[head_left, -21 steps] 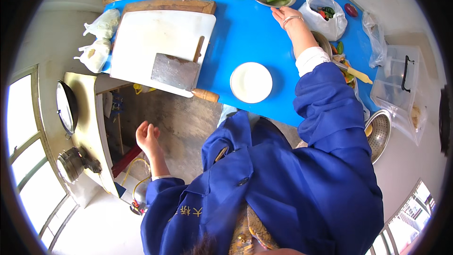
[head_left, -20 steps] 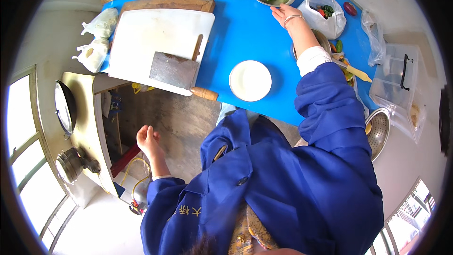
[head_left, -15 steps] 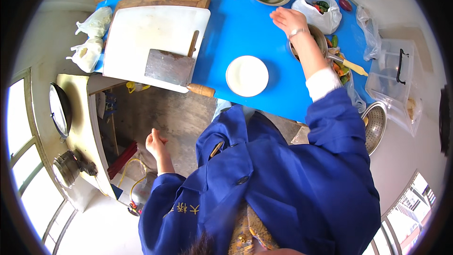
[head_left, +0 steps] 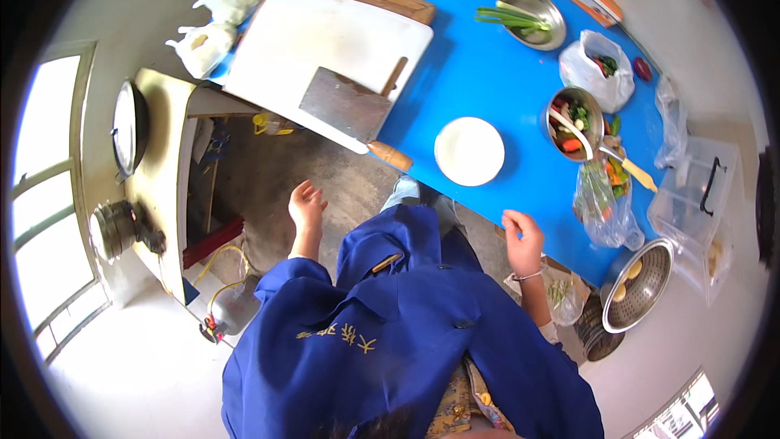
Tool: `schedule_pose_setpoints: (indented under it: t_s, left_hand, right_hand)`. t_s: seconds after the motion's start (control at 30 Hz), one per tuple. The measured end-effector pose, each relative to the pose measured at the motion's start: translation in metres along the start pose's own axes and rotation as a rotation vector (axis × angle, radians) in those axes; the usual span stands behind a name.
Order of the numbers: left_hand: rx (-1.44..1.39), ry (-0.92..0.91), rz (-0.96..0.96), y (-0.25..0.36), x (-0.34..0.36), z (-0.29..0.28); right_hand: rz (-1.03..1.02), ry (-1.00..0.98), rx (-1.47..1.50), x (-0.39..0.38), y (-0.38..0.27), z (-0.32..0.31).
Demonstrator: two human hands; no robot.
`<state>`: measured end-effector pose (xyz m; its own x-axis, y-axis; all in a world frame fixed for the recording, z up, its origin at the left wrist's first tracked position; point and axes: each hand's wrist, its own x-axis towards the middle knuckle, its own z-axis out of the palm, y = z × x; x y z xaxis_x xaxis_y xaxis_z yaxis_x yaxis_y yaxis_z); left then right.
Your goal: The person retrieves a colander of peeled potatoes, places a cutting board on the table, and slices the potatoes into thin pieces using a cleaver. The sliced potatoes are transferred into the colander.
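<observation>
My left hand (head_left: pixel 307 210) hangs in the air over the floor gap left of my body, holding nothing, its fingers loosely bent and apart. Just off the front edge of the blue table, my right hand (head_left: pixel 524 245) is empty too, loosely curled. Between it and the cleaver stands a white bowl (head_left: pixel 470 152). The cleaver (head_left: pixel 345 106) lies flat on a white cutting board (head_left: pixel 325 36), its wooden handle past the board's edge. Right of the bowl, a small metal pot (head_left: pixel 554 132) with a pale handle holds cut vegetables and a white spoon-like utensil.
A metal bowl (head_left: pixel 559 32) with green onions sits at the back. White bags (head_left: pixel 203 49) lie left of the board; another bag (head_left: pixel 578 69) of vegetables stands right. A colander (head_left: pixel 650 301) and clear bin (head_left: pixel 691 171) are at the right. A stove counter (head_left: pixel 166 171) is at left.
My right hand has drawn back from over the pot to the table's front edge, uncovering the pot. The view has turned, so the table's things sit farther right. My left hand stays raised and empty.
</observation>
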<state>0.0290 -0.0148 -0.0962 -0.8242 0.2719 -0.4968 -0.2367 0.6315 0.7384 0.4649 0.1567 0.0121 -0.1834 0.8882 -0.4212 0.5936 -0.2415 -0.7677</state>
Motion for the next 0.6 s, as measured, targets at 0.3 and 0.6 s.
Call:
schedule_pose_setpoints:
  t_s: [0.3,0.6]
  left_hand:
    - [-0.371,-0.183,-0.181,0.090,0.066,0.003]
    - [-0.463,-0.364,-0.226,0.124,0.169,-0.044]
  right_hand:
    - [-0.615,-0.060,-0.460,0.041,-0.119,0.154]
    - [-0.319,-0.069,-0.680,0.084,-0.162,0.242]
